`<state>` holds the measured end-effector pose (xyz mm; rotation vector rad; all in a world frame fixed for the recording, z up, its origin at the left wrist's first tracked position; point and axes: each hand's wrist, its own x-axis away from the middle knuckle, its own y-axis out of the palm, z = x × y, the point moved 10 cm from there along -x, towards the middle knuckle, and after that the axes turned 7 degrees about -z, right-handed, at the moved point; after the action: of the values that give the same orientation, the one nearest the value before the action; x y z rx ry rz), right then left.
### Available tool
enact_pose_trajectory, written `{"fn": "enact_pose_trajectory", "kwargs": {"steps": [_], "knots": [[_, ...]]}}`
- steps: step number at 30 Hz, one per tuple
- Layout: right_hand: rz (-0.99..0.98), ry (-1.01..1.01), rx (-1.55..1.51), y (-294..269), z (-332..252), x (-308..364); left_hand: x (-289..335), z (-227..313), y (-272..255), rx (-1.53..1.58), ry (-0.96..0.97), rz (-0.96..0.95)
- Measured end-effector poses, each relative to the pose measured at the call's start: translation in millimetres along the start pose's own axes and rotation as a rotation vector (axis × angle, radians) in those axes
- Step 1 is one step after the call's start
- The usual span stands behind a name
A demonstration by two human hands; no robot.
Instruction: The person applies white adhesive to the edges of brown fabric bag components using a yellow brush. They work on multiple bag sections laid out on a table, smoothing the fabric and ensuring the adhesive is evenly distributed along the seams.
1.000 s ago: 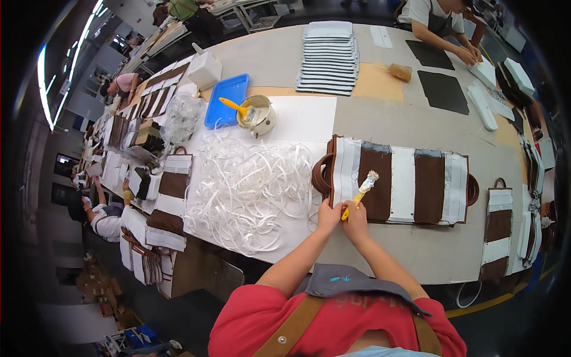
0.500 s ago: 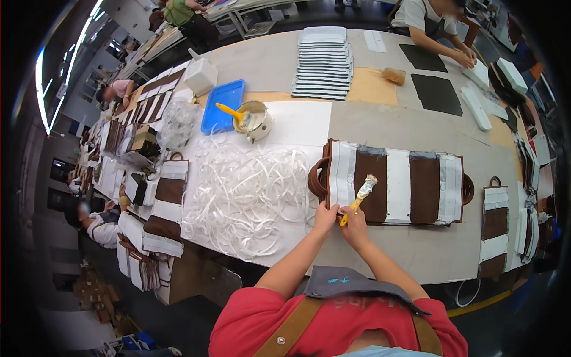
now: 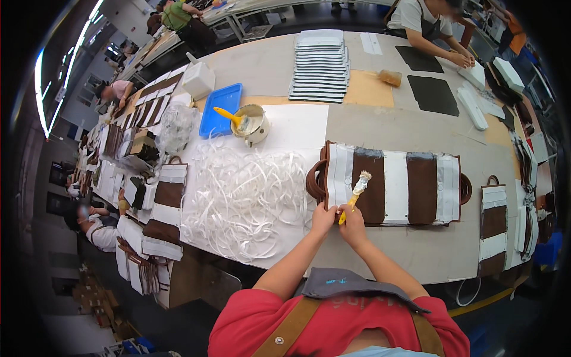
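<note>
A stack of brown and white striped bag panels (image 3: 396,187) lies flat before me, with curved brown handles at both ends. At its near left corner my left hand (image 3: 323,219) is closed, the fingers around the edge and partly hidden. My right hand (image 3: 353,226) grips the yellow handle of a brush (image 3: 360,183) right beside it. The brush points up and away over the left part of the top panel. Its bristles are coated in something whitish, and I cannot tell whether they touch the panel.
White ribbon strips (image 3: 244,202) lie heaped to the left. Behind them stand a pot (image 3: 257,132) with another yellow brush and a blue tray (image 3: 221,106). White strips (image 3: 319,65) are stacked farther back. A co-worker (image 3: 425,27) handles a white piece at far right. Striped panels (image 3: 493,226) lie rightward.
The brush has swung slightly left and stands a little more upright. Both hands stay at the same corner of the stack, and the whole view has shifted slightly.
</note>
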<state>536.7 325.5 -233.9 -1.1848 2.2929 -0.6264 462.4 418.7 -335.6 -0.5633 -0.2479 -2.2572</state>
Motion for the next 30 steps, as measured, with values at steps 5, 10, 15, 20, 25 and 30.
{"fn": "enact_pose_trajectory", "kwargs": {"steps": [5,10,15,20,25,30], "knots": [[-0.028,-0.053,0.013,4.7,-1.3,0.1,1.0,1.1,-4.3,-0.030,0.040,0.034],[-0.032,-0.148,0.064,8.8,-9.0,1.9,-2.7,-10.7,-6.0,0.011,0.020,0.043],[-0.050,-0.115,0.060,6.3,-11.5,8.1,-4.3,-11.5,-9.3,-0.021,0.035,0.025],[0.083,-0.026,0.041,-33.1,5.2,23.9,-26.9,64.6,-49.0,-0.441,-0.155,-0.119],[0.149,-0.005,0.050,-60.7,13.9,12.0,-21.1,268.0,-143.2,-0.200,0.619,0.307],[0.104,0.049,0.012,-47.6,22.0,21.0,-0.8,121.5,-51.5,-0.598,-0.063,-0.225]]}}
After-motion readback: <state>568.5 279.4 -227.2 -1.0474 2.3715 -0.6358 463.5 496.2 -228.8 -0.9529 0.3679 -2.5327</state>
